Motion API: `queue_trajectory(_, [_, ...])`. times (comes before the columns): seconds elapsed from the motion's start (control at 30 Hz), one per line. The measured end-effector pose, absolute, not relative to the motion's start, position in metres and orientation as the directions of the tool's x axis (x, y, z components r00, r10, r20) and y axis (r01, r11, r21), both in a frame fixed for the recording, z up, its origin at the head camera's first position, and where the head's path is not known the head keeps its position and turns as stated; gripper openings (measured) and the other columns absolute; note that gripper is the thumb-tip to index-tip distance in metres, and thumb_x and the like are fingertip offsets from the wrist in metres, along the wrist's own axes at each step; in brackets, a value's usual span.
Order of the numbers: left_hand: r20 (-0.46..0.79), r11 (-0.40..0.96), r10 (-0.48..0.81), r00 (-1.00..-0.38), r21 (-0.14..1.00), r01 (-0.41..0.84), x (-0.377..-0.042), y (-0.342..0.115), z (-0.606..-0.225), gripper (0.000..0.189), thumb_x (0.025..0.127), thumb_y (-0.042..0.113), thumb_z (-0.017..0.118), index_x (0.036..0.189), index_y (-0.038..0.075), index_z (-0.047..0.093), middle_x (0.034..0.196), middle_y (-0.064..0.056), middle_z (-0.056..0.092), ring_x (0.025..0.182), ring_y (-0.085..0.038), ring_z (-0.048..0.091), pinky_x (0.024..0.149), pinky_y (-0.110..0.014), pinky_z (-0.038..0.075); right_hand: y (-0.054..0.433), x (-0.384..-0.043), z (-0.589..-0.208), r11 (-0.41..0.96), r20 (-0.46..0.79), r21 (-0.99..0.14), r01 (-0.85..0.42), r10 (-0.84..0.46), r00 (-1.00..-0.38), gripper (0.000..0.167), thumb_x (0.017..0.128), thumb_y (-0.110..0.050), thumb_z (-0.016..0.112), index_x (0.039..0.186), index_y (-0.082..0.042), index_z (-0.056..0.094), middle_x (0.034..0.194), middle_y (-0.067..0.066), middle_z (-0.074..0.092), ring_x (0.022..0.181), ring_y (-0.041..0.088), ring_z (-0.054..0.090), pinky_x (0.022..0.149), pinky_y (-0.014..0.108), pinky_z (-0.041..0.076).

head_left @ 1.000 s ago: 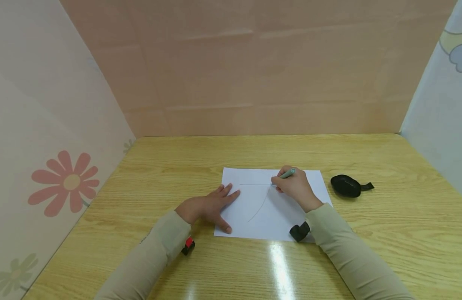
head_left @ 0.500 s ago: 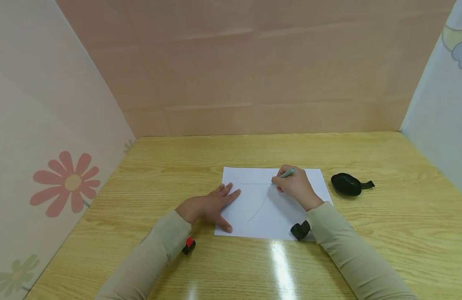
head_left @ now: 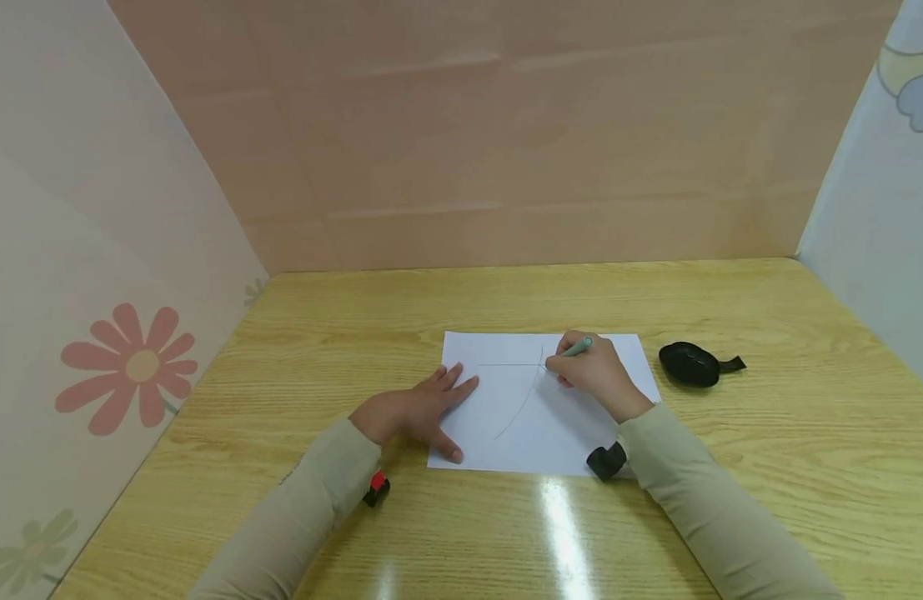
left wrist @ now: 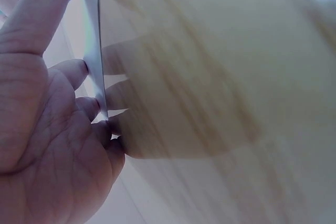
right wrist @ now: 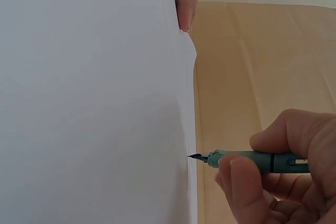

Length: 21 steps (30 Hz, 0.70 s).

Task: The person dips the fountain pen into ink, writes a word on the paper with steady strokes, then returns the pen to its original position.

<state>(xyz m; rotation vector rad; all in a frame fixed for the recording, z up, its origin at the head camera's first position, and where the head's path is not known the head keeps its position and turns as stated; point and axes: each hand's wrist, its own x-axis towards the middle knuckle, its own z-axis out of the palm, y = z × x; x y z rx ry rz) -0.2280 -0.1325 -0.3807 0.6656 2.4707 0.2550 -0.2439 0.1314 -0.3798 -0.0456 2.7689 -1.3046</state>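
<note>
A white sheet of paper [head_left: 529,454] lies on the wooden table, bearing a thin horizontal line crossed by a long curved stroke. My left hand [head_left: 425,414] rests on the sheet's left edge with fingers spread; in the left wrist view, that hand's palm [left wrist: 58,129] shows beside the paper's edge. My right hand [head_left: 598,375] pinches a green fountain pen [head_left: 579,346] near the crossing of the lines. In the right wrist view, thumb and fingers grip the pen's barrel [right wrist: 252,160], and its nib touches the paper [right wrist: 94,77].
Right of the paper lies a black oval object [head_left: 689,364] with a short strap. A small black device [head_left: 607,461] sits under the right cuff, and a red-and-black one [head_left: 376,488] under the left. Patterned side panels and a tan back panel [head_left: 506,167] bound the table [head_left: 341,325].
My right hand has shifted slightly right with the pen, uncovering more of the curved stroke's upper end and a short mark by the crossing. The left hand stays in place.
</note>
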Motion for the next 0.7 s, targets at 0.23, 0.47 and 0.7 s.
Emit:
queue_trajectory(0.23, [-0.472,0.859,0.510,-0.719,0.308,0.408,-0.228,-0.133,-0.381,0.106,0.071,0.046,0.077,0.150,0.026,0.010,0.157,-0.001,-0.007,0.143,-0.023,-0.008,0.112,-0.047,0.013,0.132,-0.238,-0.378,0.645,-0.093,-0.764,0.027,-0.068,-0.993,0.011,0.078,-0.018,0.059,0.077,-0.008,0.054,0.062,0.005,0.063,0.059,0.015,0.053,0.056,0.025,0.038])
queue_trajectory(0.47, [-0.475,0.859,0.511,-0.716,0.306,0.410,-0.229,-0.133,-0.383,0.106,0.071,0.045,0.076,0.150,0.026,0.009,0.157,-0.001,-0.007,0.143,-0.023,-0.008,0.112,-0.047,0.013,0.136,-0.229,-0.376,0.628,-0.077,-0.778,0.010,-0.080,-0.994,0.012,0.077,-0.016,0.059,0.074,-0.008,0.051,0.059,0.005,0.060,0.060,0.017,0.046,0.056,0.026,0.033])
queue_trajectory(0.7, [-0.472,0.858,0.513,-0.717,0.307,0.411,-0.228,-0.134,-0.384,0.107,0.070,0.046,0.077,0.150,0.026,0.009,0.157,-0.001,-0.007,0.143,-0.024,-0.008,0.112,-0.047,0.013,0.140,-0.222,-0.377,0.627,-0.075,-0.779,-0.007,-0.105,-0.992,0.011,0.078,-0.015,0.058,0.073,-0.008,0.051,0.059,0.004,0.058,0.060,0.018,0.047,0.056,0.027,0.033])
